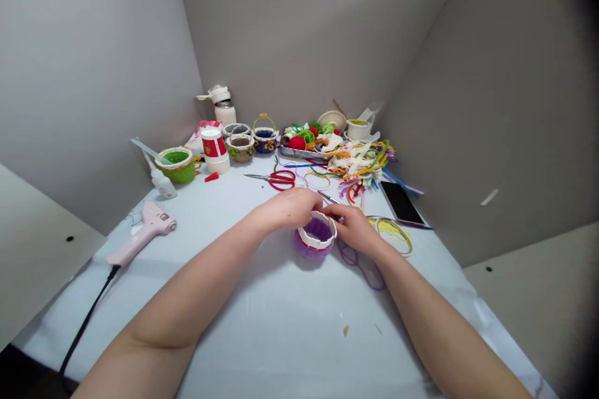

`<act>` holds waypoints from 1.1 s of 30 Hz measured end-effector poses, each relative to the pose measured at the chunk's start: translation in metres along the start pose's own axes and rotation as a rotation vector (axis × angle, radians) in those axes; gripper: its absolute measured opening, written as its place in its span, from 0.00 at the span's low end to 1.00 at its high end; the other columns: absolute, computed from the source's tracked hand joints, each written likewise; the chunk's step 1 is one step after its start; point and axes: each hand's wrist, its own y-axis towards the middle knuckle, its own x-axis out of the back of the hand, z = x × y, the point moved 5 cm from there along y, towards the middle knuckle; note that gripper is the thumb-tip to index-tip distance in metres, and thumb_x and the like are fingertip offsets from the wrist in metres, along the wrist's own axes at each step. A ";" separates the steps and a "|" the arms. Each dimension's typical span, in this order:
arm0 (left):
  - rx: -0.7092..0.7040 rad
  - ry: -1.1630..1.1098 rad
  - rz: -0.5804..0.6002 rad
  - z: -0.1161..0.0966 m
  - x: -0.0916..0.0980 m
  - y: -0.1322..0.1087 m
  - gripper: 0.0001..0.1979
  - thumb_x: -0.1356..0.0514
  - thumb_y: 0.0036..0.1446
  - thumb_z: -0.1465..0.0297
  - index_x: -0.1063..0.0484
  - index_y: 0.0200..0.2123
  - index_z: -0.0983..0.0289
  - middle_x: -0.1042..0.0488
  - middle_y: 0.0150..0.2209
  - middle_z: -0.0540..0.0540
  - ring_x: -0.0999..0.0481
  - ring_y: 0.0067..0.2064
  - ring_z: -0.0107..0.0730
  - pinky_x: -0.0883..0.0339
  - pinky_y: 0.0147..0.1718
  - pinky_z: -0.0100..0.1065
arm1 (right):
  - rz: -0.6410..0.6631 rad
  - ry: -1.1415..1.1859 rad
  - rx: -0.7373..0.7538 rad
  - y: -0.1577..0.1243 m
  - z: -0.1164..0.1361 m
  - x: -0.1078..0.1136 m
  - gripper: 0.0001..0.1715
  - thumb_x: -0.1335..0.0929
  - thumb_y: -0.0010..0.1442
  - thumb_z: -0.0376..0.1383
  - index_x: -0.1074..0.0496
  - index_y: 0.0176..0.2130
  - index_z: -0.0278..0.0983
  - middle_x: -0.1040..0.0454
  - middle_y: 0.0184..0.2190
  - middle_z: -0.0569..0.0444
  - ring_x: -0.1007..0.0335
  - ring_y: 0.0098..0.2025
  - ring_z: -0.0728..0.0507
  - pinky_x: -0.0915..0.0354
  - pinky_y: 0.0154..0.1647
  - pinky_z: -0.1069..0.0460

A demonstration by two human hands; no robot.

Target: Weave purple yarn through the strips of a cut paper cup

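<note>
Nearest me on the surface (262,336) there's a tan crumb (346,330), and just beyond it, here it is: the purple cup (312,252), upright in the middle under both hands. I'd call it light, its purple wall smooth and perhaps a little slippery. That scalloped white rim looks like the fussy part, easily bent or pulled loose, so I'd steady the cup low around the body and only pinch the rim gently.

Over to the hands! The left hand (299,207) curls down at the far left of the rim; the right hand (353,224) meets it at the far right. Fingertips are tucked out of my sight, so I can't tell whether either grip is closed on anything. Purple yarn (362,268) loops beside the right wrist.

Out left, a pink glue gun (145,230); out right, a phone (401,202), screen dark, nothing to read. Farther on lie red-handled scissors (282,180). Then a red-and-white bottle (214,144) with a gold mark on its label, but no lettering I can make out. No brand readable anywhere, right back to the tangled yarn heap (355,159).
</note>
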 end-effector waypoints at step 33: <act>0.055 0.015 -0.104 -0.012 -0.007 0.005 0.10 0.45 0.54 0.69 0.24 0.31 0.64 0.22 0.31 0.58 0.25 0.35 0.36 0.37 0.32 0.31 | 0.192 -0.030 -0.143 -0.010 0.012 0.037 0.12 0.36 0.57 0.39 0.27 0.33 0.35 0.29 0.25 0.56 0.38 0.28 0.49 0.42 0.28 0.55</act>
